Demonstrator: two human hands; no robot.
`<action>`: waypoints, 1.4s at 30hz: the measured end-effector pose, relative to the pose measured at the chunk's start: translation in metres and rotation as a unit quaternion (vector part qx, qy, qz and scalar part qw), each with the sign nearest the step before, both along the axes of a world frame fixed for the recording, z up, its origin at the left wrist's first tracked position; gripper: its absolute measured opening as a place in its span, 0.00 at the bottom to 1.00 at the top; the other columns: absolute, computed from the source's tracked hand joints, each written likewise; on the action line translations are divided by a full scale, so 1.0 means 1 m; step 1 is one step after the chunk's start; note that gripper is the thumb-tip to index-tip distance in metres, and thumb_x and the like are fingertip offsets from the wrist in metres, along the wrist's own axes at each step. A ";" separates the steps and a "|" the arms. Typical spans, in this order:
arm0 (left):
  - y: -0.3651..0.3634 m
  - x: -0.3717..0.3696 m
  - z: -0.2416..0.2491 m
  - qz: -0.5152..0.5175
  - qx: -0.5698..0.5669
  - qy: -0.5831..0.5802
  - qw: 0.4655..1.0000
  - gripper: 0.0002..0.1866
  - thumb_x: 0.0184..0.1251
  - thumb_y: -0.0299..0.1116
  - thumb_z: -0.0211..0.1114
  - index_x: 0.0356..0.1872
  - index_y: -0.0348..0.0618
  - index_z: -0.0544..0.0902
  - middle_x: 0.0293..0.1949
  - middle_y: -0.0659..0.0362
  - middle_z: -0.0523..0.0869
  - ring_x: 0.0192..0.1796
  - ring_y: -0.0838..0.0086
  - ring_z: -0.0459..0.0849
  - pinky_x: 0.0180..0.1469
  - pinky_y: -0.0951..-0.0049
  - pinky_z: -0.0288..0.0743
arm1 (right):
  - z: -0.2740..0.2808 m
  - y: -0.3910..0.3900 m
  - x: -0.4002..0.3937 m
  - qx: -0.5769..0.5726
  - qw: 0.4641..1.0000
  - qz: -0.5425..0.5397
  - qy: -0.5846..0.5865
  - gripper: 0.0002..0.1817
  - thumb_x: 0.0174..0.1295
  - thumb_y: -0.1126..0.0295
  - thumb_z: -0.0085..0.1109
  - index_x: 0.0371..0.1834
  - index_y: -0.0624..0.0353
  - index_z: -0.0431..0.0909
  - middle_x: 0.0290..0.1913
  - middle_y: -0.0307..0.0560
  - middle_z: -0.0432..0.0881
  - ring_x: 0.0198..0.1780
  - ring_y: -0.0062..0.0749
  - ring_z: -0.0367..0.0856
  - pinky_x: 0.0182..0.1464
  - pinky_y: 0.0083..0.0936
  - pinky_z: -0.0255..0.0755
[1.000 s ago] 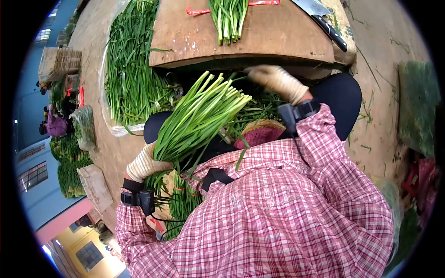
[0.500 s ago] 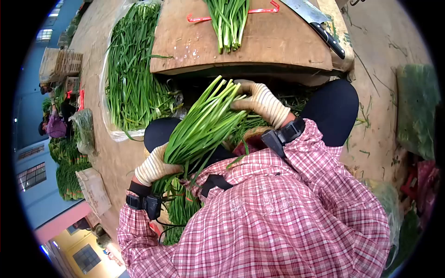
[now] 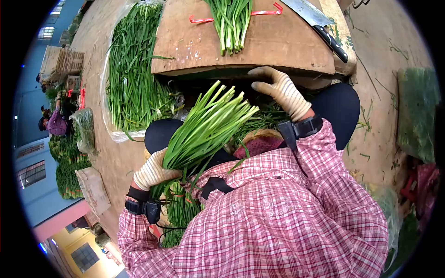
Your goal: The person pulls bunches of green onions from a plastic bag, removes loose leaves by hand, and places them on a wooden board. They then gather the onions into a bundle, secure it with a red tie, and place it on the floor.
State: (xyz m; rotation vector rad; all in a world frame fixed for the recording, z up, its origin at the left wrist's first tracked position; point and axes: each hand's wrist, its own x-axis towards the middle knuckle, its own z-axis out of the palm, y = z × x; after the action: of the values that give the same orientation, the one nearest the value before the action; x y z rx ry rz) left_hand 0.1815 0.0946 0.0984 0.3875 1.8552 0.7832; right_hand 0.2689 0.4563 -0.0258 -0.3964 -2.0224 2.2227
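Observation:
In my gloved left hand (image 3: 156,170) is a loose bunch of garlic chives (image 3: 211,127), gripped by the leafy part. The pale cut stem ends point up and to the right. My gloved right hand (image 3: 283,91) is off the bunch, thumb and fingers apart with nothing between them, just below the edge of the wooden board (image 3: 185,48). On that board a second bunch of chives (image 3: 230,25) lies across a red tie strip (image 3: 267,12). A knife (image 3: 320,30) with a black handle rests at the board's right side.
A plastic-lined heap of long chives (image 3: 132,74) lies left of the board. Tied green bundles (image 3: 183,208) are beside my left forearm. A wrapped green bale (image 3: 417,116) stands at the far right. Another person (image 3: 57,121) is among greens and crates (image 3: 62,62) at far left.
My right hand has let go of the stem ends and moved right, its fingers opening. The left hand still holds the bunch in nearly the same place.

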 end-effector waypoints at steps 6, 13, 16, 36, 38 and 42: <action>0.011 -0.004 0.002 -0.063 -0.026 -0.005 0.998 0.33 0.48 0.20 0.73 0.60 0.35 0.74 0.50 0.59 0.85 0.52 0.78 0.79 0.59 0.73 0.72 | -0.002 -0.007 -0.017 -0.042 0.963 0.266 0.006 0.23 0.53 0.69 0.68 0.52 0.67 0.81 0.49 0.46 0.84 0.49 0.25 0.79 0.54 0.25 0.72; -0.013 -0.003 0.007 -0.050 -0.043 -0.021 0.998 0.32 0.49 0.22 0.74 0.60 0.36 0.74 0.51 0.59 0.85 0.52 0.78 0.79 0.58 0.72 0.73 | -0.040 0.015 -0.010 0.398 0.891 0.095 -0.196 0.19 0.54 0.60 0.67 0.34 0.69 0.84 0.36 0.58 0.87 0.39 0.38 0.87 0.46 0.33 0.79; -0.020 -0.003 0.009 0.000 -0.068 -0.016 0.998 0.32 0.45 0.20 0.75 0.57 0.38 0.77 0.48 0.62 0.85 0.50 0.78 0.80 0.57 0.72 0.74 | -0.037 0.020 -0.008 0.436 0.844 0.130 -0.283 0.24 0.58 0.51 0.63 0.42 0.63 0.85 0.40 0.62 0.85 0.45 0.52 0.85 0.51 0.41 0.76; 0.003 0.000 -0.006 -0.014 -0.022 -0.017 1.000 0.35 0.45 0.19 0.74 0.60 0.37 0.75 0.51 0.62 0.84 0.52 0.77 0.79 0.59 0.72 0.72 | -0.014 -0.046 0.001 -0.129 0.982 0.105 -0.093 0.14 0.50 0.68 0.72 0.39 0.63 0.86 0.31 0.38 0.85 0.33 0.21 0.79 0.37 0.23 0.74; 0.000 0.001 -0.005 -0.013 -0.046 -0.030 0.998 0.35 0.45 0.20 0.74 0.61 0.37 0.74 0.51 0.62 0.83 0.52 0.77 0.79 0.59 0.72 0.72 | -0.015 -0.044 0.002 -0.143 0.980 0.098 -0.097 0.17 0.49 0.71 0.72 0.43 0.65 0.86 0.31 0.40 0.86 0.32 0.20 0.80 0.36 0.22 0.76; 0.002 0.005 -0.002 0.062 -0.021 -0.063 0.996 0.33 0.47 0.20 0.72 0.60 0.37 0.74 0.49 0.61 0.84 0.51 0.77 0.79 0.57 0.72 0.74 | -0.019 -0.038 -0.006 -0.092 0.989 0.038 -0.109 0.18 0.46 0.74 0.72 0.43 0.69 0.85 0.32 0.43 0.86 0.29 0.22 0.80 0.35 0.22 0.77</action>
State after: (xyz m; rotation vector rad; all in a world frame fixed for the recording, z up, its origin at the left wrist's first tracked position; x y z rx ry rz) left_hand 0.1868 0.0965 0.0962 0.1931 1.7872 0.8334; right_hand 0.2624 0.4182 -0.0452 -0.6163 -1.9655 2.5247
